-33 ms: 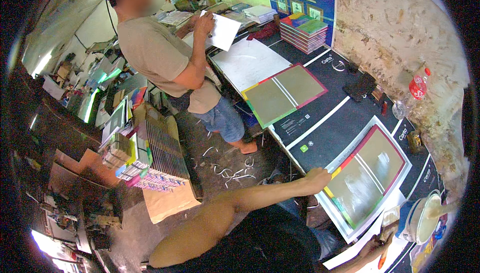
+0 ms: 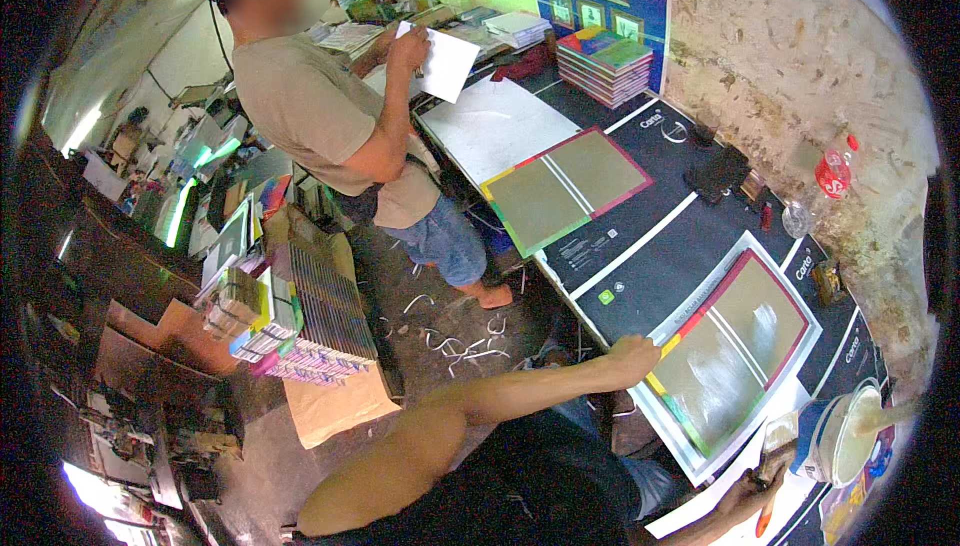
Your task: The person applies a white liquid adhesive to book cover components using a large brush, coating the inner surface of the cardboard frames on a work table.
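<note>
A book cover [image 2: 775, 306] lies at the table's near right: grey boards with a white central strip, coloured turned-in edges and a white sheet beneath. Shiny wet streaks mark both boards. My left hand [image 2: 634, 361] is closed at the cover's left edge, its fingertips pinching there. My right hand [image 2: 752, 496] grips a flat brush [image 2: 780, 433] with an orange handle end, its bristles pointing up beside the bucket. The white bucket [image 2: 822, 443] holds pale, creamy glue, with a thick stick-like piece across its rim. Another book cover [image 2: 550, 201] rests farther up the table.
A co-worker [image 2: 310, 106] stands at the far left of the table, holding a white sheet [image 2: 450, 66]. A stack of books [image 2: 605, 71] stands by the wall. A bottle [image 2: 833, 171] and a clear cup [image 2: 795, 219] line the right side. Bundled books [image 2: 325, 311] stand at left.
</note>
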Demonstrator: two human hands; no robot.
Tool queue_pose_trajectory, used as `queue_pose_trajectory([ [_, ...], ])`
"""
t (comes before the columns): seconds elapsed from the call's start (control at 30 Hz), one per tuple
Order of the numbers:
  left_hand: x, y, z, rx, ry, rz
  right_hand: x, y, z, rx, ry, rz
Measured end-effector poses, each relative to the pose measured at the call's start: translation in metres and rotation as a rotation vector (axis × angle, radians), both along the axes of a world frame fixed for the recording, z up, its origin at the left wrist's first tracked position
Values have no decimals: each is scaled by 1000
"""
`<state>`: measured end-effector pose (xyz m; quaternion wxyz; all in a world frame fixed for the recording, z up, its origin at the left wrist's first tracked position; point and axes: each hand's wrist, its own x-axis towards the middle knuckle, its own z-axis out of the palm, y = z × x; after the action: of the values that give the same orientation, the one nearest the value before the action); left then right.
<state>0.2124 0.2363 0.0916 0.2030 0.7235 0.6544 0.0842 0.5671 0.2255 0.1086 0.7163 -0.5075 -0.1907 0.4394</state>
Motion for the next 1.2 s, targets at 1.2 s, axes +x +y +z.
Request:
queue_pose_trajectory([
  [1.2, -3, -5, 12, 23, 96, -17, 22, 1, -34, 38, 269, 92],
])
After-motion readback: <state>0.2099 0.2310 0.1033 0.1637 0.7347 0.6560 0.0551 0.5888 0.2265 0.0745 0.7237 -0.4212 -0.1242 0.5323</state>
